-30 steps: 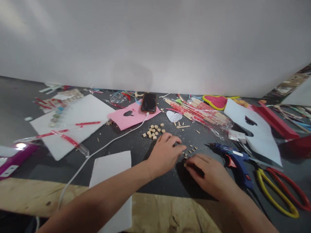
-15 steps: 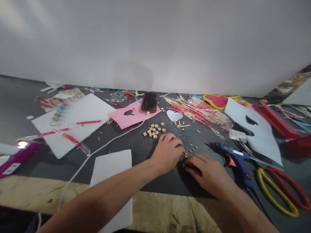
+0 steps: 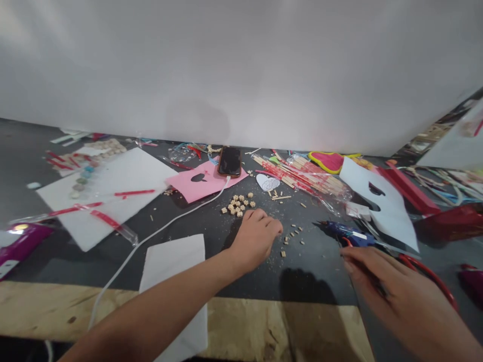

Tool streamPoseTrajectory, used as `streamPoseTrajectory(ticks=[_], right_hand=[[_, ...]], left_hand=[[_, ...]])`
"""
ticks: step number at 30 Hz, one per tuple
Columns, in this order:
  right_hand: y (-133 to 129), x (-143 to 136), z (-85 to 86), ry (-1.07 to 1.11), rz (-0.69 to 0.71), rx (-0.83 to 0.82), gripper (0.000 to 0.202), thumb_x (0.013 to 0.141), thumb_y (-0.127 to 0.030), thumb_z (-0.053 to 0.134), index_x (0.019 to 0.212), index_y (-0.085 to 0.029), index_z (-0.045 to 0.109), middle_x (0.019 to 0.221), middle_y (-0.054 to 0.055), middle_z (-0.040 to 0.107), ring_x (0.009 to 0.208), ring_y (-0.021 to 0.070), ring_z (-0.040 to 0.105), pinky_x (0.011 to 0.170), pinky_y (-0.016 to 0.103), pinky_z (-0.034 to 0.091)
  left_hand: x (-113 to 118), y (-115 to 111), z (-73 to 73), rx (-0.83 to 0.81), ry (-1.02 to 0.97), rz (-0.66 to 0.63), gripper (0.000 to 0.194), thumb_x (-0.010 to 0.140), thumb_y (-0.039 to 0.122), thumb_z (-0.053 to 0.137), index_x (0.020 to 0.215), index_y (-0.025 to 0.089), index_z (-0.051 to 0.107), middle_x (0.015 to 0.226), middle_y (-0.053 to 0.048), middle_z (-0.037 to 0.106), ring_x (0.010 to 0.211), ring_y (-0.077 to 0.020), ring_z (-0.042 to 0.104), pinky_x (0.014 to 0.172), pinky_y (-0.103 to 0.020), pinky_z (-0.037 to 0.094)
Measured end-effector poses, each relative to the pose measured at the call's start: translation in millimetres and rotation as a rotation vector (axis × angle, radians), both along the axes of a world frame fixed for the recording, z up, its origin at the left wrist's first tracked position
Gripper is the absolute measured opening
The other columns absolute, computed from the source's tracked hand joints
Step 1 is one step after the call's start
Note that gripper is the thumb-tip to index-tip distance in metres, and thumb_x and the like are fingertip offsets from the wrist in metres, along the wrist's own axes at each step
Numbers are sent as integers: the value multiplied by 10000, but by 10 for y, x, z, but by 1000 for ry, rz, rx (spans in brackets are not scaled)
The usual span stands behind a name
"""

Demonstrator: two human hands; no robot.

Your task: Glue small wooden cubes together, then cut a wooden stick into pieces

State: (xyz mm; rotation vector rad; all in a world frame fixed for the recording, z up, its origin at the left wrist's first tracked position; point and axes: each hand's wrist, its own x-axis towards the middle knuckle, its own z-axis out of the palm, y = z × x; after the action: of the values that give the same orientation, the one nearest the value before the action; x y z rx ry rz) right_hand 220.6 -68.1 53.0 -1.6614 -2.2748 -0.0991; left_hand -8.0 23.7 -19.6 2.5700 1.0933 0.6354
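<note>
My left hand (image 3: 256, 236) rests palm down on the dark tabletop with fingers curled; anything under its fingertips is hidden. Beside it lie small cut wooden stick pieces (image 3: 293, 234), and a short joined piece (image 3: 283, 254) sits just to the right. Behind the hand is a pile of little wooden stick clusters (image 3: 237, 205). Over the handle of a blue hot glue gun (image 3: 349, 233) is my right hand (image 3: 400, 289), its fingers closed about the grip. The gun lies on its side, nozzle pointing left, with the orange trigger partly showing.
A phone (image 3: 230, 162) on pink paper (image 3: 188, 182) trails a white cable (image 3: 166, 223) across the table. Bagged wooden sticks (image 3: 298, 176) lie behind. Scissors (image 3: 433, 279) are partly under my right hand. White papers (image 3: 109, 191) and a purple tool (image 3: 26, 246) are at left.
My right hand has left the small wooden pieces and moved right to the glue gun. A short wooden piece now shows where it was. The left hand has stayed nearly in place.
</note>
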Motion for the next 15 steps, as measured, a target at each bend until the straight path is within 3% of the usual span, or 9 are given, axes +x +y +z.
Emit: streamPoseTrajectory(ticks=[5,10,15], right_hand=[[-121,382,-179,-71,-585,-296,419,754,-574,409,868,-210,584,764,103,690,649,284,651,510,356,450],[-118,463,-402,-32,-727,-406,488,709,-619,455,932,-199,566,863,119,685,758,306,655,628,380,472],[-65,474,-419,45,-753,-403,448,680,-567,463,890,-194,593,796,119,683,743,329,647,627,403,459]], left_hand=[[7,10,-19,-70,-21,-36,167,852,164,415,863,193,579,839,-23,642,823,-200,465,746,-337,333],[32,16,-78,-35,-73,-91,256,862,135,388,999,192,598,911,-41,633,847,-193,499,797,-328,363],[30,7,-11,-77,-142,-100,236,863,136,416,922,184,638,892,-39,667,842,-180,542,795,-318,377]])
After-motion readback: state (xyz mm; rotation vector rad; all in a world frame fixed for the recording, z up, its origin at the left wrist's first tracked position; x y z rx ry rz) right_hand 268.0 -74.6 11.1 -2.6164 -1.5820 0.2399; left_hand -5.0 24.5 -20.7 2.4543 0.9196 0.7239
